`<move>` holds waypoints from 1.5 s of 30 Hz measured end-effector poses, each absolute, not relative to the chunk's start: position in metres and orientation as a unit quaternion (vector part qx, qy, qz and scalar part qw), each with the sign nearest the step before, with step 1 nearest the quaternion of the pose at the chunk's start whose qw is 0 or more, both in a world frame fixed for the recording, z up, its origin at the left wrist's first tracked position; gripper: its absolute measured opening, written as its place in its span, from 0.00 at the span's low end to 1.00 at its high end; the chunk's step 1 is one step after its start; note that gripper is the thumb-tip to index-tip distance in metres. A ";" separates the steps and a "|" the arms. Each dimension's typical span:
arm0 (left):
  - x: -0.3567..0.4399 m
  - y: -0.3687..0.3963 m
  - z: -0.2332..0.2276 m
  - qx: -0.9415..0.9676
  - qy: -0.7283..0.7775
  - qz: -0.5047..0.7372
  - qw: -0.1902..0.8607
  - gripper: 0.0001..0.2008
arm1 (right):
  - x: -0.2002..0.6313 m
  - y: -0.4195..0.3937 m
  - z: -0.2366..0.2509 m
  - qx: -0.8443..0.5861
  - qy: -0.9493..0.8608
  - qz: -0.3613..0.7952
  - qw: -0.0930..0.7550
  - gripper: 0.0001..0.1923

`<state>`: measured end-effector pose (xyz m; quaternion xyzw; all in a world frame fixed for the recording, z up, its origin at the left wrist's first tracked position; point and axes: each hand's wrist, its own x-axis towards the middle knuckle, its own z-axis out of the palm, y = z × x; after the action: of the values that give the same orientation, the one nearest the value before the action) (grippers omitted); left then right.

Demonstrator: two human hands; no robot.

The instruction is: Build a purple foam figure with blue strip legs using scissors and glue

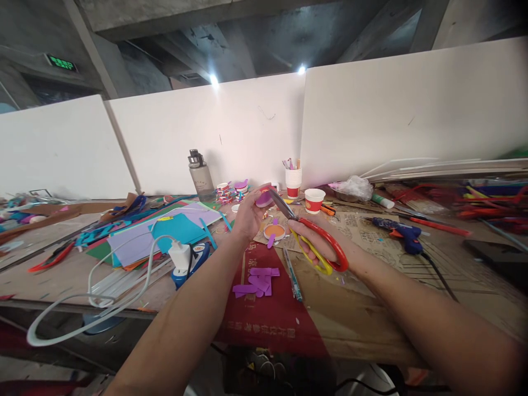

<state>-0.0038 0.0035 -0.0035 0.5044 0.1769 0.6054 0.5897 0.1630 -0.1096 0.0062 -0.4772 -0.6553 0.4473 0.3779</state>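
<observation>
Both forearms reach over the table. Left hand pinches a pink piece, held up. Right hand grips scissors; blades point up-left, tips touching the piece's right edge. Purple scraps lie below, apart.

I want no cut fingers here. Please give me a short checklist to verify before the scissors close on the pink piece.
1. Right hand grips the scissors by the handles: ok.
2. Left hand holds the pink piece: ok.
3. Blades meet the piece: ok.
4. Left fingertips away from the blades: cannot tell.
5. Purple scraps and pen lie below, apart from the hands: ok.
</observation>
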 end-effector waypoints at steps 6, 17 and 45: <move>-0.003 0.003 -0.003 0.502 0.178 0.601 0.596 0.16 | 0.164 -0.107 0.003 -0.476 -0.662 0.441 0.376 0.19; -0.004 0.003 -0.004 0.510 0.169 0.593 0.600 0.16 | 0.165 -0.107 0.001 -0.468 -0.658 0.450 0.382 0.18; -0.003 0.004 -0.004 0.506 0.176 0.604 0.589 0.15 | 0.164 -0.104 0.002 -0.461 -0.706 0.389 0.372 0.18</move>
<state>-0.0030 0.0041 -0.0038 0.5062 0.1764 0.6044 0.5894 0.1645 -0.1042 0.0020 -0.4606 -0.7058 0.3885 0.3725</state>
